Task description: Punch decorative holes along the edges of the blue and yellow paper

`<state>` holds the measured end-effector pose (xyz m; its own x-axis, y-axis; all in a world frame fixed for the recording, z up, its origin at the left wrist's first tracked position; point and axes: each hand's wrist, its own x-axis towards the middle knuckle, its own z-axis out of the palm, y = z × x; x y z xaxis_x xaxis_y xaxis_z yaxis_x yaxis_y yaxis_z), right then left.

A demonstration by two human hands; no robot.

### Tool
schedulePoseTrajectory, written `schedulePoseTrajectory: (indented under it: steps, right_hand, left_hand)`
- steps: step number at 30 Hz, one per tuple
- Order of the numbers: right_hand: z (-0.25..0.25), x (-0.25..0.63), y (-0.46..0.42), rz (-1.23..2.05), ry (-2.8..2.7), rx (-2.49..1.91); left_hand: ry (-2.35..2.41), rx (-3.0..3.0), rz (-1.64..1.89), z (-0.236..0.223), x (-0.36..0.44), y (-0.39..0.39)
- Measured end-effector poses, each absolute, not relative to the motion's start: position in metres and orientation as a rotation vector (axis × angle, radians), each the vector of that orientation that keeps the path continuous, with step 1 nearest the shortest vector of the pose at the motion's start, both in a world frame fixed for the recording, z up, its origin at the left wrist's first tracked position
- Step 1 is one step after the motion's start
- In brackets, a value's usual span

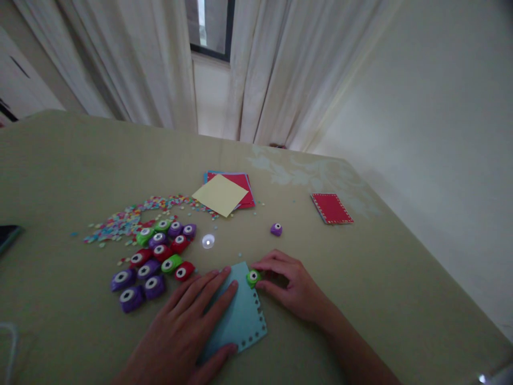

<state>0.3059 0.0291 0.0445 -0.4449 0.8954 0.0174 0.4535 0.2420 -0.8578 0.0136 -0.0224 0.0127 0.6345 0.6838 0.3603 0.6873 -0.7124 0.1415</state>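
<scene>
A light blue sheet of paper (pixel 236 313) lies on the table, with a row of small punched holes along its right and lower edges. My left hand (pixel 192 321) rests flat on its left part, fingers stretched out. At the sheet's upper right edge sits a small green craft punch (pixel 253 277). My right hand (pixel 290 283) pinches it between thumb and fingers. Left of my left hand stand several purple, red and green craft punches, among them a red one (pixel 185 271). A lone purple punch (pixel 276 229) is beyond my right hand.
Paper confetti (pixel 124 222) is scattered behind the punches. A yellow sheet (pixel 220 195) lies on red and blue sheets (pixel 248 198). A red stack with punched edges (pixel 332 208) lies at right. A clear round disc (pixel 208 241) lies mid-table; a dark device (pixel 8 236) is at far left.
</scene>
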Motion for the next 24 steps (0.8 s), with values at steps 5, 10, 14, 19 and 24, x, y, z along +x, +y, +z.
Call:
schedulePoseTrajectory:
  steps: [5,10,14,19,24]
  right_hand:
    - [0.0456,0.3049,0.0278,1.104,-2.007,-1.253]
    - [0.0501,0.3046,0.0282,1.135,-2.021,-1.248]
    - [0.0515,0.3057,0.0293,1.14,-2.04,-1.234]
    - [0.0514,0.3066,0.0297,1.118,-2.073,-1.227]
    - [0.0509,0.3067,0.0303,1.12,-2.073,-1.217]
  left_hand:
    - [-1.173,-2.835,-0.621,0.014,0.0131,-0.0234]
    - [-1.215,-2.85,-0.604,0.0138,0.0132,-0.0234]
    - [-1.2,-2.841,-0.588,0.0131,0.0133,-0.0234]
    - [-1.209,-2.841,-0.562,0.0119,0.0124,-0.0241]
    - [-1.216,-2.854,-0.572,0.011,0.0129,-0.0242]
